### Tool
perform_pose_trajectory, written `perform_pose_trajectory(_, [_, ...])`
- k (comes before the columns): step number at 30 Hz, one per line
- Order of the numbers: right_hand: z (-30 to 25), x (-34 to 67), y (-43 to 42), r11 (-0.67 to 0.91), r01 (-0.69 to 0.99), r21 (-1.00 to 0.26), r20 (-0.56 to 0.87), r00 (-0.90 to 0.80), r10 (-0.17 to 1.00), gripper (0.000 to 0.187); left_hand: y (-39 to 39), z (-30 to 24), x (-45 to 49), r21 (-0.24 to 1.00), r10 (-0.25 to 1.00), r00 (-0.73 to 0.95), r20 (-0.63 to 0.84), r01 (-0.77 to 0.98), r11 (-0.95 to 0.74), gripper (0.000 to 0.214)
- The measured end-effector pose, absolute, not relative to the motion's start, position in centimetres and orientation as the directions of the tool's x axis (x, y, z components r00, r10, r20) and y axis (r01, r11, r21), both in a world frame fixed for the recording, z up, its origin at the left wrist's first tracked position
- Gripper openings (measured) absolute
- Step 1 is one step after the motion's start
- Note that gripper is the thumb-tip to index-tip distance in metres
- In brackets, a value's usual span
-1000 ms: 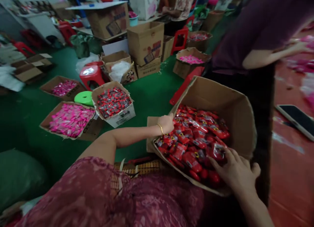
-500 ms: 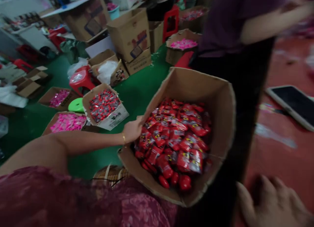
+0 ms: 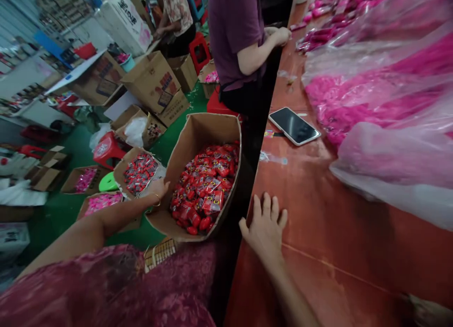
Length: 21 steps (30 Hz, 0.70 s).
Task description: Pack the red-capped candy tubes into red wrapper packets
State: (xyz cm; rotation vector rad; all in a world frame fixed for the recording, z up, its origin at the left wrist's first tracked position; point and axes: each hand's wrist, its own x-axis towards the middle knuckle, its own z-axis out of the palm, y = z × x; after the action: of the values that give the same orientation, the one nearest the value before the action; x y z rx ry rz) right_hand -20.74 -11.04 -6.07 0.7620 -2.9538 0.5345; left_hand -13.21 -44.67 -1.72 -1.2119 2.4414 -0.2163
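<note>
A cardboard box [image 3: 207, 124] with its top uncovered stands close to my lap, leaning a little. Inside lie many small red packets [image 3: 203, 183] in clear, shiny wrapping. My left hand [image 3: 159, 189] grips the box's left wall at the rim; some of its fingers are hidden. To the right, my right hand [image 3: 266, 223] lies palm down on the red table [image 3: 318, 242] near its edge, fingers spread and holding nothing.
A phone [image 3: 294, 125] and large clear bags of pink pieces [image 3: 389, 96] lie on the table. Beyond the box, a person in a purple top [image 3: 235, 34] sits at the table. Cartons [image 3: 152, 81], a red stool [image 3: 108, 147] and a green stool [image 3: 108, 181] crowd the floor at left.
My view has swung right, bringing more of the table and the bags into sight. My left hand keeps its hold on the box. The right hand stays spread on the table.
</note>
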Motion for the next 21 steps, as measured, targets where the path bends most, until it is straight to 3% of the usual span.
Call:
perform_pose_trajectory(13, [-6.0,-20.7,-10.9,0.83,-0.456,-0.322,0.101,-0.888,-0.449,0.059,-47.9,-1.5,-13.3,-0.286,-0.856,-0.432,-0.285,-0.814,0.506,0.046])
perform_pose_trajectory(21, [-5.9,-20.6,-11.6,0.881,-0.435,-0.183,0.093,-0.9,-0.425,0.058,-49.6,-1.6,-12.3,-0.107,-0.796,-0.467,-0.385,-0.834,0.541,0.037])
